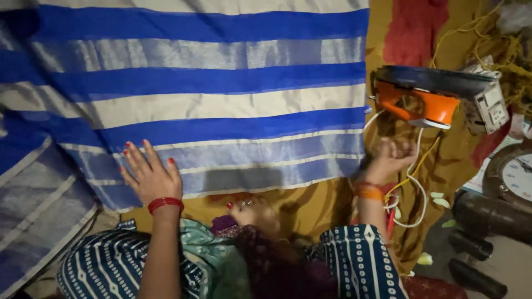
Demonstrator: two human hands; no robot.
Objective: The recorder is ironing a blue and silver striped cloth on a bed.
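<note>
**Inspector:** Patterned dark-blue garment (127, 266) over our lap sits nearest the lens, with a toe with red polish (229, 205) just beyond it; we record the left hand (149, 177) next, fingers spread and apart, palm pressed flat on the near edge of the blue and white striped cloth (221, 94); it grips nothing.

**Second:** And the right?

**Inspector:** Our right hand (388, 158) is off the cloth's right edge, over the mustard floor covering (310, 205); fingers curl inward near the white cord (413, 188); whether they close on that cord, we cannot tell; the picture blurs there.

**Second:** Location of the iron?

**Inspector:** Orange iron (424, 94) is tipped up with its dark soleplate showing, just above the right hand and beside the cloth, not touching it; a white switch box (487, 108) and a round clock (512, 174) lie further right.

**Second:** Stage?

**Inspector:** We judge it smoothing and pinning the cloth flat, ahead of pressing; the stripes under the left palm lie even; the next move, in our view, calls for the right hand to take the iron's handle with the cord kept off the fabric, and the left to hold tension.
</note>
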